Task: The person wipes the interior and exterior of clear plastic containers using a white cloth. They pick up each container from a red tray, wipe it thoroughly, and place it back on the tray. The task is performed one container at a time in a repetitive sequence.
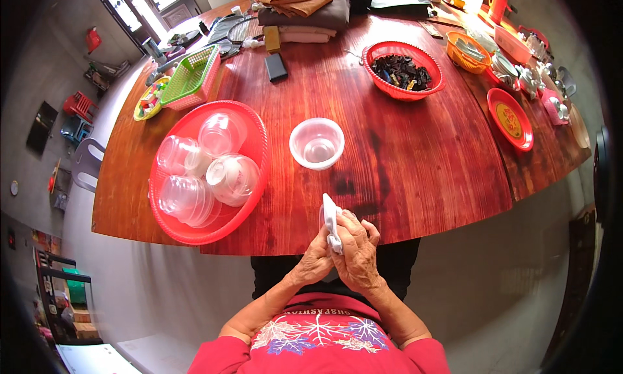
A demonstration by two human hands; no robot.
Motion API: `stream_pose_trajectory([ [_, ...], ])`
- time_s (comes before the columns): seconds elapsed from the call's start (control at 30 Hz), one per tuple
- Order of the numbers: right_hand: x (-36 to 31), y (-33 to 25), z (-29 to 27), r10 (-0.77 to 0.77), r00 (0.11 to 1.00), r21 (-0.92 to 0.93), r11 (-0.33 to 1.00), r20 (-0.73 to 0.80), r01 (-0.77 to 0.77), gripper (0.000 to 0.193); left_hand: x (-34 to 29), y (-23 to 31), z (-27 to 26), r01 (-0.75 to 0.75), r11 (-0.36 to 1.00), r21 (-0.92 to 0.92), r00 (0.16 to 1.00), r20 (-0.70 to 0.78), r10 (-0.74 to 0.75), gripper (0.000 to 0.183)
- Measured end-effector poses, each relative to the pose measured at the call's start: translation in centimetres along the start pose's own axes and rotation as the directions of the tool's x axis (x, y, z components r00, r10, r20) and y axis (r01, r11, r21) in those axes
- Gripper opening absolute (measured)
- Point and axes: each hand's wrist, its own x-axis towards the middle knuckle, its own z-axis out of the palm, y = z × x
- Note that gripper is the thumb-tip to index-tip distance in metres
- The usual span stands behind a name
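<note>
While pinching the folded white cloth (331, 221) between left hand (313, 260) and right hand (358, 250), note a narrow grip, closed on the fabric at the near edge of the red-brown wooden tabletop (422, 205). Judge the step in hand as probable wiping; cannot identify the clear edge (322, 214) showing beside the cloth. For the next move, allow for freeing one hand to reach the round translucent plastic bowl (317, 147), standing upright just beyond. To the left, find the round red plastic tray (255, 137), carrying stacked clear plastic bowls (185, 199); farther forward and right, the round red plastic basket (403, 95), holding dark pieces (409, 74).
</note>
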Motion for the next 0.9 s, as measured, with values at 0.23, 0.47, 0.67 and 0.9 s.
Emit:
stream_pose_trajectory([
  [0.23,4.2,5.2,-0.2,0.080,0.870,0.217,0.953,0.487,-0.209,0.024,-1.7,0.3,-1.2,0.305,0.946,-0.109,0.946,0.145,-0.289,0.042],
  [0.47,5.1,3.8,0.1,0.203,0.924,0.576,0.733,0.325,-0.364,0.026,-1.1,-0.7,-1.8,0.172,0.965,-0.199,0.984,-0.012,-0.178,0.032],
  [0.67,2.0,-0.9,0.0,-0.142,0.988,0.022,0.990,0.064,0.141,0.044,-0.9,-1.0,-2.7,0.043,0.960,-0.276,0.996,-0.058,-0.061,0.065],
  [0.9,4.2,1.6,1.4,0.095,0.995,0.308,0.947,0.003,-0.092,0.026,-1.0,0.2,-2.3,0.077,0.930,-0.359,0.978,-0.156,-0.141,0.037],
])
